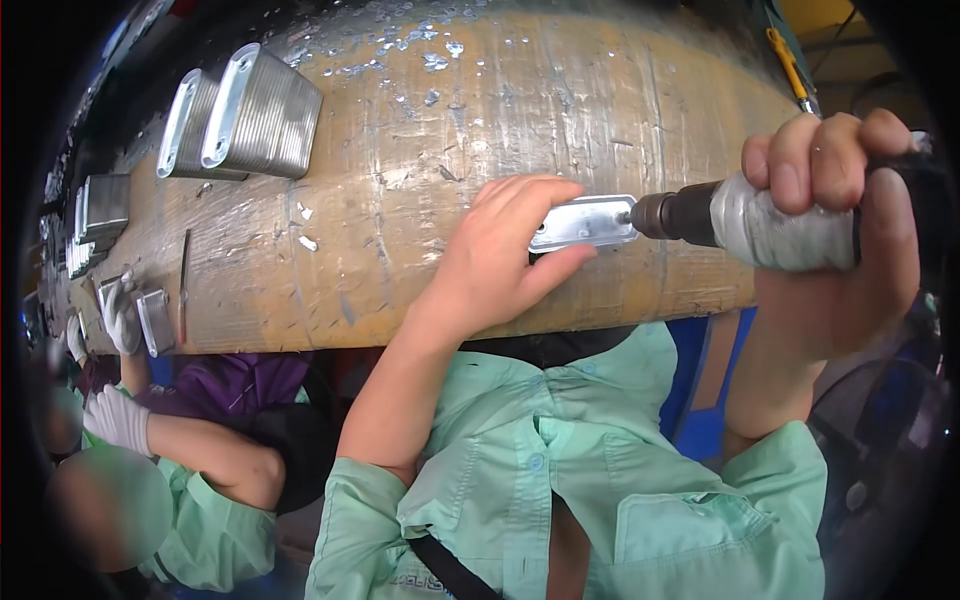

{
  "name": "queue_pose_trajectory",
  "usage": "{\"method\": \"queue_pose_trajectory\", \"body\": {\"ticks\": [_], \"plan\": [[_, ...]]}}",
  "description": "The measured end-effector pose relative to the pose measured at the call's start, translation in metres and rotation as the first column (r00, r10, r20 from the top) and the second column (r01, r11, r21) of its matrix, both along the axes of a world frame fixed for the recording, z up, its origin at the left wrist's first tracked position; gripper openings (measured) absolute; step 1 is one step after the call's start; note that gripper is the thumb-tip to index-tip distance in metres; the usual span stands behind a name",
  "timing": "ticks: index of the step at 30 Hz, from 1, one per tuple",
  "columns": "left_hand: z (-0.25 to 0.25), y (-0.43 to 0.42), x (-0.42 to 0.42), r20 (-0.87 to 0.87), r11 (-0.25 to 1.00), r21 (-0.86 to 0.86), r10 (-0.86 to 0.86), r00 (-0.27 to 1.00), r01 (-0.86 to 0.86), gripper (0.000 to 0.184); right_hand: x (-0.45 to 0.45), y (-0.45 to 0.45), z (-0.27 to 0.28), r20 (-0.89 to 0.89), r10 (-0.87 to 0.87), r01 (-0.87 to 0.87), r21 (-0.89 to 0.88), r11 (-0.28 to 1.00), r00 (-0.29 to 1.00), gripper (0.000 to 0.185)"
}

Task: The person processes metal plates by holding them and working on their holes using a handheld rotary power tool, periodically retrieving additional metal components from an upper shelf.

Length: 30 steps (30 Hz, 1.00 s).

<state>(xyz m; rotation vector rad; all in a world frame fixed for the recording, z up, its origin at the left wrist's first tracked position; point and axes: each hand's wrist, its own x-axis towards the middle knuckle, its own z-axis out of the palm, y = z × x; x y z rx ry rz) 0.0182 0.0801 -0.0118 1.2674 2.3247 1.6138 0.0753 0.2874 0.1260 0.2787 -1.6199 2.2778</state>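
Observation:
My left hand (pixel 495 245) is wrapped round a silvery metal block (pixel 585 225) on the wooden bench, thumb on the near side and fingers on the far side. The block's flat, rounded-corner face points up toward me. A power driver (pixel 785 232), its body wrapped in whitish tape, is gripped in my right hand (pixel 835 165). It lies almost level across the view, with its dark nose at the right end of the block's face. The exact contact of the bit is too small to make out.
Finned metal blocks (pixel 265 115) stand at the bench's (pixel 420 290) upper left, with several more (pixel 105 205) farther left. Metal chips (pixel 435 62) litter the far side. A co-worker's gloved hand (pixel 122 318) is beside another block (pixel 155 322) and a thin rod (pixel 184 285). A yellow-handled tool (pixel 787 62) lies top right.

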Motion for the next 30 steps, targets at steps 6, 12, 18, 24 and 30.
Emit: {"method": "queue_pose_trajectory", "body": {"ticks": [6,12,18,24,30], "plan": [[-0.002,-0.003,0.003,0.059,0.999,0.026,0.023,0.998,-0.024,0.045,-0.002,-0.012,0.011,-0.023,-0.050,0.050,-0.004,0.999,0.998,0.037],[0.001,-0.007,0.002,0.194,0.997,0.075,-0.004,0.981,-0.010,0.045,-0.010,-0.042,0.017,-0.024,0.013,-0.014,-0.033,0.999,1.000,0.040],[-0.001,-0.008,0.001,0.114,0.996,0.089,0.013,0.993,-0.023,0.044,-0.019,-0.052,0.014,-0.040,0.081,-0.082,-0.014,0.997,0.996,0.039],[0.001,-0.008,0.002,0.171,0.997,0.068,0.011,0.985,-0.023,0.041,-0.021,-0.060,0.005,-0.023,0.029,-0.028,0.042,0.999,0.999,0.036],[0.003,-0.008,0.004,0.187,0.999,0.045,-0.004,0.982,-0.005,0.040,-0.025,-0.066,0.001,0.016,0.014,-0.017,0.149,0.989,1.000,0.025]]}}
